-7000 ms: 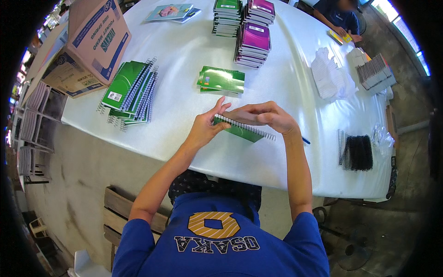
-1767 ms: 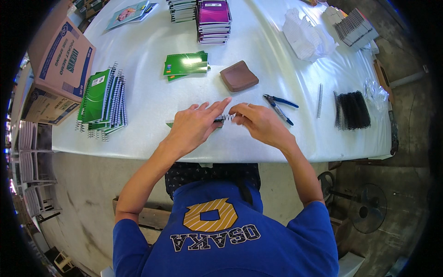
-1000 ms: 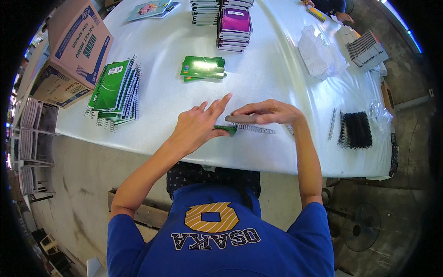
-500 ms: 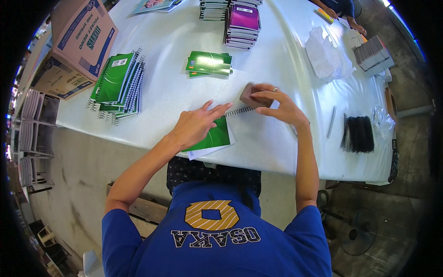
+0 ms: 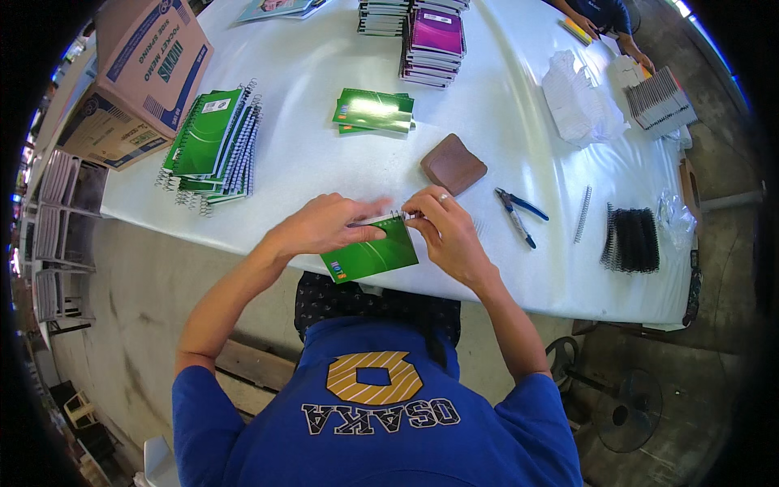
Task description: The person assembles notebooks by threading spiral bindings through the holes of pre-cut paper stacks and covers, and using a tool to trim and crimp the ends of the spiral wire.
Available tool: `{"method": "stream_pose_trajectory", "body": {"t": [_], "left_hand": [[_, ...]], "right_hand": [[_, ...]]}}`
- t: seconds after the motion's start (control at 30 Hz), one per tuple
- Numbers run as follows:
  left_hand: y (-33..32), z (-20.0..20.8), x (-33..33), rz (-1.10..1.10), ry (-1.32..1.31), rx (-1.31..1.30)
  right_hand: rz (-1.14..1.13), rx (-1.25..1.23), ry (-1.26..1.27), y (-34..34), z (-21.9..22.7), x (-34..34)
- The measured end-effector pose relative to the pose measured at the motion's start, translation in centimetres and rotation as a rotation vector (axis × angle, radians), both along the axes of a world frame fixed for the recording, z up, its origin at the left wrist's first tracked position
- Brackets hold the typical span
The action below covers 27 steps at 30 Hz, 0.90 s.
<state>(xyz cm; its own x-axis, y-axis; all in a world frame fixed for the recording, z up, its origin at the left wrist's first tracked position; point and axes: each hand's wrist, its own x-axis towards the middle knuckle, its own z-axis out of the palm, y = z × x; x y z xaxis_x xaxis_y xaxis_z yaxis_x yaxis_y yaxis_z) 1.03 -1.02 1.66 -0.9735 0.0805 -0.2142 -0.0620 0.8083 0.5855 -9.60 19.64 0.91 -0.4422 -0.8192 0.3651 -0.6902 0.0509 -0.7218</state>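
Observation:
A small green notebook (image 5: 373, 252) is tilted up at the table's near edge, with a dark wire coil (image 5: 399, 216) in its top edge. My left hand (image 5: 319, 224) grips the notebook from the left, thumb on the cover; its fingertips are blurred. With fingers pinched together, my right hand (image 5: 448, 235) holds the coil's end at the notebook's top right corner. Most of the coil is hidden by my hands. Beyond my right hand lies a brown block (image 5: 454, 165). Cutting pliers (image 5: 519, 216) with dark blue handles rest to its right.
Green coiled notebooks (image 5: 207, 146) are piled by a cardboard box (image 5: 142, 77) at left. More green notebooks (image 5: 375, 109) lie ahead, below purple ones (image 5: 436, 32). At right are a loose coil (image 5: 583, 215), black coils (image 5: 630, 240) and crumpled wrapping (image 5: 578, 97). Another person's hand (image 5: 645, 63) is far right.
My right hand has let go of the brown block and come left to the coil at the notebook's edge. The notebook has been tilted up. The pliers, mostly hidden before, now show.

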Motion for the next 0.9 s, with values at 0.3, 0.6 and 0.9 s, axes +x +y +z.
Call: {"method": "stream_pose_trajectory", "body": {"t": [0.3,0.6,0.9], "left_hand": [[2.3,2.5,0.0,-0.143,0.160,-0.414],[1.4,3.1,-1.5,-0.268,-0.139,-0.360],[0.8,1.1,-1.6,0.010,0.231,-0.436]], "right_hand": [[-0.062,0.097,0.305,1.8,1.4,1.3],[-0.242,0.250,0.366,0.7,-0.2,-6.4],[0.573,0.255,-0.648,0.7,0.9,-9.9]]}}
